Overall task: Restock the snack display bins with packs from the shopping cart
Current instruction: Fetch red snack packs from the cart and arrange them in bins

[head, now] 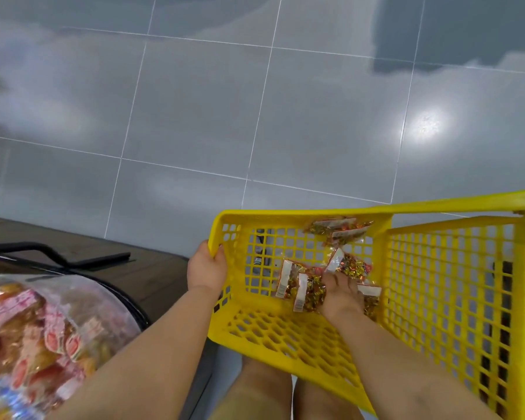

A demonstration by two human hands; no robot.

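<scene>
Right hand (341, 298): down inside cart (285, 331), fingers spread over packs (308, 291); gripping or only touching, cannot tell. Left hand (207, 268): curled over cart's near-left rim corner, holding it. One cart, yellow plastic lattice. Six packs countable on cart bottom: two left of right hand, one just past fingertips, one partly under hand, two by far wall. One bin (43, 328) lower left, heaped with red-and-orange snacks, blurred. Grey tiled floor (194, 116) beyond.
</scene>
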